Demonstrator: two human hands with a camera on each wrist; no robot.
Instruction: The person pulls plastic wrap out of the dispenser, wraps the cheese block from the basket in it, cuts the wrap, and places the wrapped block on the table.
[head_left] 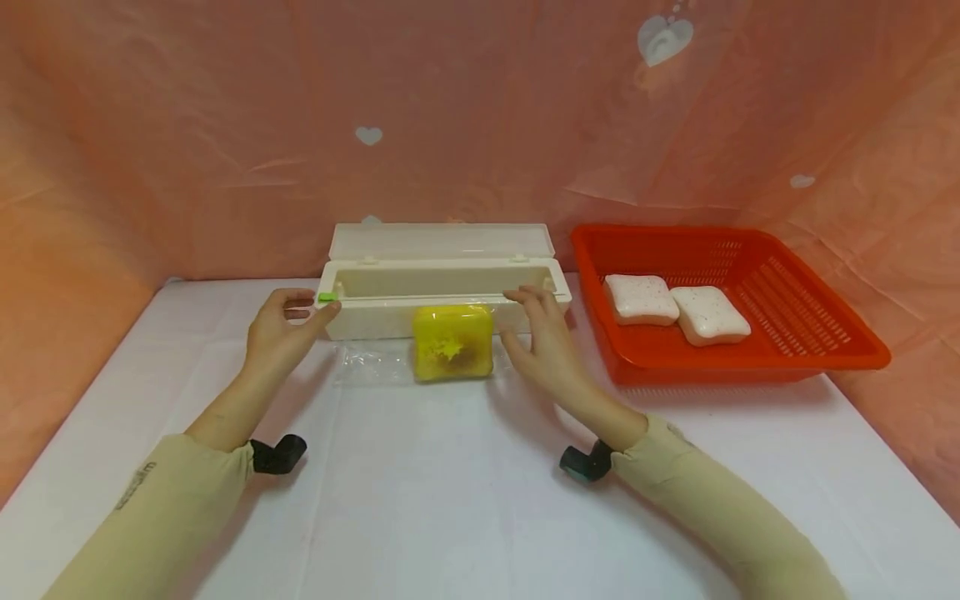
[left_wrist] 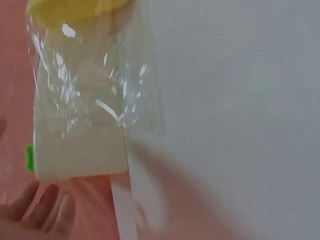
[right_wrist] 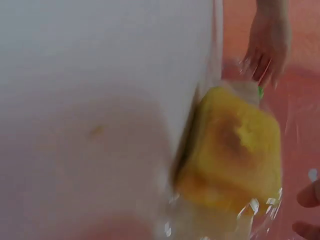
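Observation:
A long white box [head_left: 375, 321], its lid [head_left: 442, 242] raised at the back, has a small green slider [head_left: 327, 297] on its left front edge. Clear plastic film [head_left: 375, 364] spreads in front of it. A yellow bread-shaped block [head_left: 453, 343] with a browned patch leans at the box's front, with shiny film about it. My left hand [head_left: 281, 333] is at the box's left end, fingers loosely extended, thumb near the slider. Over the right front edge, my right hand [head_left: 551, 350] reaches with fingers bent slightly and spread. Neither hand visibly grips anything.
Right of the box stands a red plastic basket [head_left: 750, 358] with slotted walls. Two white speckled bread-shaped blocks, a left one [head_left: 641, 300] and a right one [head_left: 709, 315], lie in it. A pink curtain [head_left: 465, 108] hangs behind the white-covered table [head_left: 420, 500].

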